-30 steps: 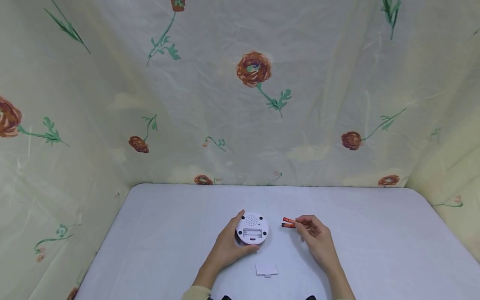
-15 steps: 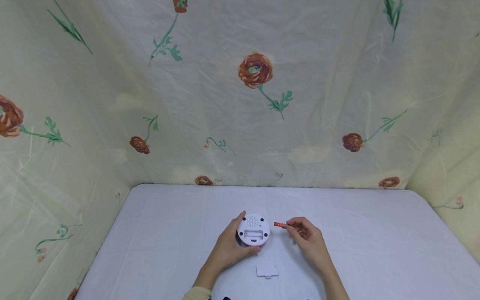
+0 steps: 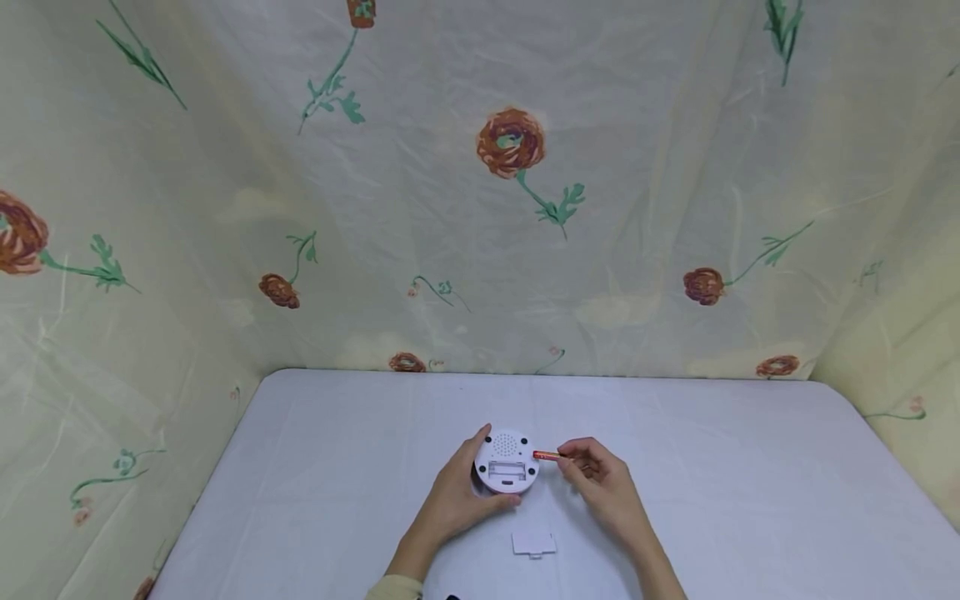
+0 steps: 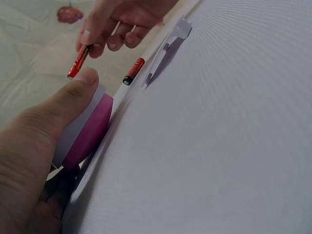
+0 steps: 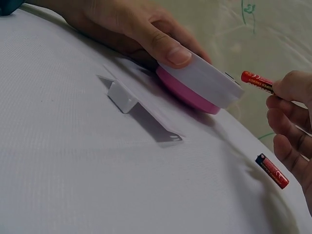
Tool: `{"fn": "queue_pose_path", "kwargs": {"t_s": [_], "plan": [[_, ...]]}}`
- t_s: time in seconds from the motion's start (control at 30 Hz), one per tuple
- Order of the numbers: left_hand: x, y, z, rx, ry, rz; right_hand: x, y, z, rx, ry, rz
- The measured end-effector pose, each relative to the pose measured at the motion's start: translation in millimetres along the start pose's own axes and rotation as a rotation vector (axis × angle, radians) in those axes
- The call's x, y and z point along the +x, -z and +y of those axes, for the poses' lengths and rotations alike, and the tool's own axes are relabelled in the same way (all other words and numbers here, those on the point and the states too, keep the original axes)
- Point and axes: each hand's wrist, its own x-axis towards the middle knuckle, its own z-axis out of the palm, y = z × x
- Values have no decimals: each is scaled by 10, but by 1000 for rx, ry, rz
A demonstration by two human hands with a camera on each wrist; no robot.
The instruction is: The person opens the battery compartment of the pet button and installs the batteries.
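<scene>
1. L hand (image 3: 459,492) fingers gripped rim of round wht/pink device (image 3: 504,445), well off table's (image 3: 337,475) far edge.
2. R hand (image 3: 606,492) pinched red battery (image 3: 547,456), tip nr device's rim.
3. 2nd battery (image 5: 273,171): below R hand.
4. Batt. cover (image 3: 534,542) lay nearer person, gap btwn it & device.

A hand could pass over the white table (image 3: 750,483) on the far side of the round device (image 3: 504,445), or well out left and right. The left hand (image 3: 457,492) bars its left side; the right hand (image 3: 603,485) with a red battery (image 3: 547,456) blocks its right edge, a second battery (image 5: 272,170) below, a flat cover (image 3: 533,543) nearer.
</scene>
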Motion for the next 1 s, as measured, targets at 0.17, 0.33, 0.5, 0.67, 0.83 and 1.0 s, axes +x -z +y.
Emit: {"fn": "queue_pose_path", "kwargs": {"t_s": [0.17,0.33,0.5,0.67,0.83,1.0], "plan": [[7,-25,-6,-2,-10,1,-60,-1,-270,-24,-16,-34],[5,-46,-10,-2,-10,3,-85,-15,-347,-56,-11,-36],[7,-56,1,7,-13,6,-96,-43,-362,-83,15,-29],[-25,-48,-2,9,-5,3,-119,-98,-376,-120,64,-37],[-50,-35,-11,17,4,-5,-131,-143,-388,-144,85,-50],[-4,-4,5,12,-11,-8,-103,-158,-407,-184,184,-36]]}}
